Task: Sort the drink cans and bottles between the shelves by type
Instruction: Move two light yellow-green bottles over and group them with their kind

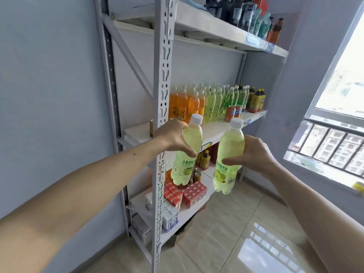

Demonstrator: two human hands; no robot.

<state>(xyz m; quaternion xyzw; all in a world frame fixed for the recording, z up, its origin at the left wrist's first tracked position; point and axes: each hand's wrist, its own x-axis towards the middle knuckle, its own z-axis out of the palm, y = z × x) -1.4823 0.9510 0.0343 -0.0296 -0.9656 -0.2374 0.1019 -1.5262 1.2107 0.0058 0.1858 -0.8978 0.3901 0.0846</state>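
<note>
Top-shelf dark bottles (232,8) cut off by upper edge, labels blurred.

The two bottles in front, one (188,152) and the other (228,158), are pale yellow-green with white caps and green labels that show a lime. On the white shelf (212,129) stand orange bottles (185,103), more light green bottles (220,99) and orange cans (233,113) with blue on them. Lower down are red boxes (189,193), and the floor (226,233) has shiny beige tiles.
</note>
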